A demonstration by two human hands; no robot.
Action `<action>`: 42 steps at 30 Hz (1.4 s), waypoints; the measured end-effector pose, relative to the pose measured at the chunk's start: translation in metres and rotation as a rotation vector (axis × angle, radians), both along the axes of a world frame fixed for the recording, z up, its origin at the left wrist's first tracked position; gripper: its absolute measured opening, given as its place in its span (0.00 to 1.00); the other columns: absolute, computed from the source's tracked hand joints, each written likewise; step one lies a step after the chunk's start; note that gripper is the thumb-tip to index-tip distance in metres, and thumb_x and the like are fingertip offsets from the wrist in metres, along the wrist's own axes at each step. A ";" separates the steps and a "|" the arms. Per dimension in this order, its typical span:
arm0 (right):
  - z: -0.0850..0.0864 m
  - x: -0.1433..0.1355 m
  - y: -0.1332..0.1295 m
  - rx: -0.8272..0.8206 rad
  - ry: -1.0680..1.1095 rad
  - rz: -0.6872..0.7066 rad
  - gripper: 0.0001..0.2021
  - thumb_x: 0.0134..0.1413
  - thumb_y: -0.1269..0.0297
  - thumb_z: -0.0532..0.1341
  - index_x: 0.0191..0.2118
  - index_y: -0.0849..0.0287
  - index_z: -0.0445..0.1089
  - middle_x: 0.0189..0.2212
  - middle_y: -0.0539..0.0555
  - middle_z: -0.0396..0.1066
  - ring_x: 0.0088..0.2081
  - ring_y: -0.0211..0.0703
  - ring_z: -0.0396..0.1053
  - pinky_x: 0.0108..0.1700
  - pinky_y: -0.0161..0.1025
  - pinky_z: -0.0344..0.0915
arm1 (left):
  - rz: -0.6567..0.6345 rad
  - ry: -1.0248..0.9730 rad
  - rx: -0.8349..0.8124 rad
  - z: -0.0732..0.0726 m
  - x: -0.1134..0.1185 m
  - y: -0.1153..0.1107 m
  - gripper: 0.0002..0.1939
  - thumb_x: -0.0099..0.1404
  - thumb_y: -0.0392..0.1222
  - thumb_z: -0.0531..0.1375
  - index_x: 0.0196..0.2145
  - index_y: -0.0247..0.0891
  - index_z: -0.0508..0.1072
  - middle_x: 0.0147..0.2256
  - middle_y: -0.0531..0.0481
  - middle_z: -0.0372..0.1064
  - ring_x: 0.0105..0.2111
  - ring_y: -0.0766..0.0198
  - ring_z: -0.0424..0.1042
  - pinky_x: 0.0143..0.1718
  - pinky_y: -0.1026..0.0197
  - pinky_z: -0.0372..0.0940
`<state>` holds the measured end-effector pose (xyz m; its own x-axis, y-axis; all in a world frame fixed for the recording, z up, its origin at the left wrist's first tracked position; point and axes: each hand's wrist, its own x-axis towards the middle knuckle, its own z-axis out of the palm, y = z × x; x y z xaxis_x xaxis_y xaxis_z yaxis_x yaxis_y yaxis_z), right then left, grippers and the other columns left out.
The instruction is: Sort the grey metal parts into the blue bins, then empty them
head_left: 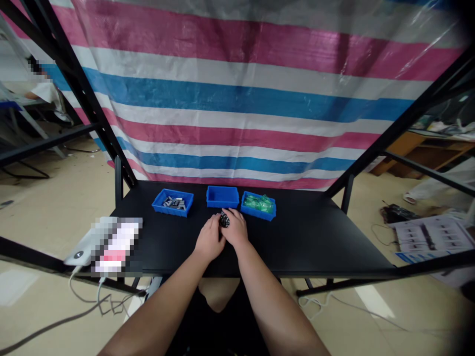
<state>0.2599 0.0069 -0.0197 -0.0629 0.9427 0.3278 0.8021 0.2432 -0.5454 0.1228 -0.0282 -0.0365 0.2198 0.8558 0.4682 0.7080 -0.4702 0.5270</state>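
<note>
Grip from the bare left hand (pixel 210 239) and bare right hand (pixel 236 229) closes around a small dark cluster of glinting pieces (pixel 224 219), cupped between them over the flat black worktop (pixel 304 242), just nearer than the middle blue rectangular plastic tray (pixel 223 203). Keeping the fingers curled and the hands low seems best, so that nothing scatters. No writing is legible; the flat white device (pixel 87 244) at left bears a dark round logo (pixel 78 254), too small to identify.

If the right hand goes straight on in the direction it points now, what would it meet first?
Probably the middle blue tray, just beyond the right hand; whether it would touch the tray or pass above it is unclear from this view.
</note>
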 end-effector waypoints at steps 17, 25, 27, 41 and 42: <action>0.000 -0.004 -0.001 0.029 -0.005 0.009 0.27 0.48 0.49 0.72 0.55 0.49 0.74 0.58 0.56 0.70 0.62 0.56 0.63 0.66 0.54 0.58 | 0.816 -0.608 0.113 0.023 -0.156 0.028 0.40 0.57 0.51 0.68 0.61 0.31 0.60 0.59 0.34 0.59 0.60 0.46 0.63 0.64 0.44 0.59; 0.000 -0.003 -0.001 0.048 0.023 0.023 0.25 0.48 0.52 0.72 0.53 0.50 0.75 0.56 0.56 0.71 0.61 0.56 0.64 0.66 0.53 0.58 | 0.895 -0.612 -0.135 0.016 -0.174 0.060 0.22 0.64 0.53 0.57 0.48 0.33 0.72 0.43 0.39 0.73 0.50 0.46 0.73 0.58 0.45 0.65; 0.000 -0.003 -0.001 0.049 0.023 0.022 0.25 0.48 0.52 0.72 0.53 0.50 0.75 0.56 0.56 0.71 0.61 0.55 0.64 0.66 0.53 0.58 | 0.916 -0.548 -0.117 0.017 -0.165 0.055 0.20 0.62 0.52 0.59 0.45 0.33 0.73 0.43 0.38 0.73 0.51 0.44 0.71 0.60 0.42 0.62; 0.008 -0.005 -0.005 0.097 0.066 0.019 0.30 0.48 0.47 0.71 0.55 0.54 0.71 0.54 0.58 0.72 0.59 0.55 0.66 0.68 0.56 0.53 | 0.726 -0.880 -0.556 0.034 -0.147 0.028 0.19 0.48 0.46 0.69 0.34 0.38 0.67 0.32 0.49 0.68 0.32 0.56 0.74 0.40 0.46 0.74; 0.009 -0.005 -0.005 0.106 0.075 0.010 0.30 0.48 0.47 0.71 0.54 0.54 0.70 0.54 0.58 0.72 0.59 0.56 0.66 0.69 0.58 0.50 | 0.694 -0.906 -0.560 0.034 -0.145 0.026 0.17 0.49 0.45 0.67 0.34 0.38 0.66 0.33 0.49 0.68 0.31 0.59 0.73 0.38 0.49 0.75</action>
<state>0.2549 0.0015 -0.0110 -0.0437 0.9021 0.4292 0.7576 0.3100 -0.5744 -0.0222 -0.0021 -0.0021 -0.5601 0.7910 -0.2461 -0.0012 0.2963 0.9551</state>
